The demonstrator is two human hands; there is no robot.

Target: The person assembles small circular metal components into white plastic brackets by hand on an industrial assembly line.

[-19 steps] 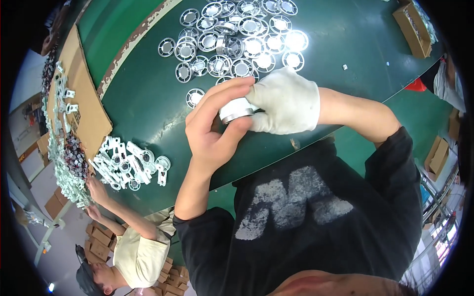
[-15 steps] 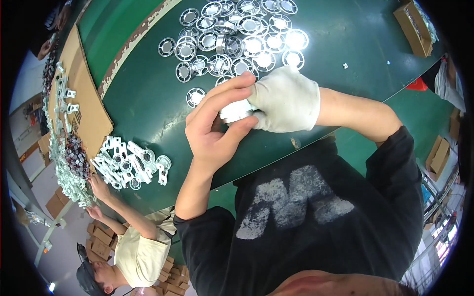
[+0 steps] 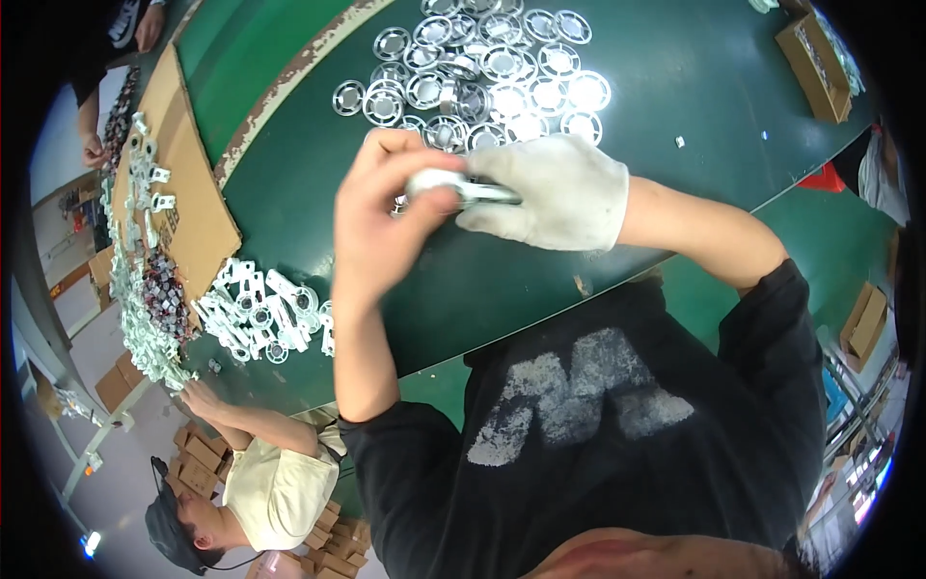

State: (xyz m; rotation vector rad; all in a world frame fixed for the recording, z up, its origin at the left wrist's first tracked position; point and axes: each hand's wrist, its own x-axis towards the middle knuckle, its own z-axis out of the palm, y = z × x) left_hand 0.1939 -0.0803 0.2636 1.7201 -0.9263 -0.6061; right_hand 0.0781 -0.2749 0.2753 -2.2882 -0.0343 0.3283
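Observation:
A white part with a round head and a narrow handle [image 3: 444, 183] is between my hands, blurred by motion. My bare left hand [image 3: 378, 217] is closed round its round end, thumb at the front and fingers behind. My right hand [image 3: 555, 193], in a pale work glove, pinches the narrow end from the other side. The fingers hide much of the part. Just beyond my hands lies a heap of round silver spoked covers [image 3: 424, 89]. Left of my left forearm is a pile of white parts with round heads and handles [image 3: 253, 314].
The green table [image 3: 675, 58] has a worn raised rim [image 3: 280, 92] at left. Cardboard [image 3: 188, 164] lies beside small white and dark pieces. A co-worker in a pale shirt [image 3: 280, 482] reaches in at left; another person's hand [image 3: 94, 151] shows beyond. A small open box [image 3: 815, 68] stands far right.
The part in my hands has turned, so its narrow handle now shows towards my glove; the silver rim seen on it before is out of sight. My left hand moved slightly left.

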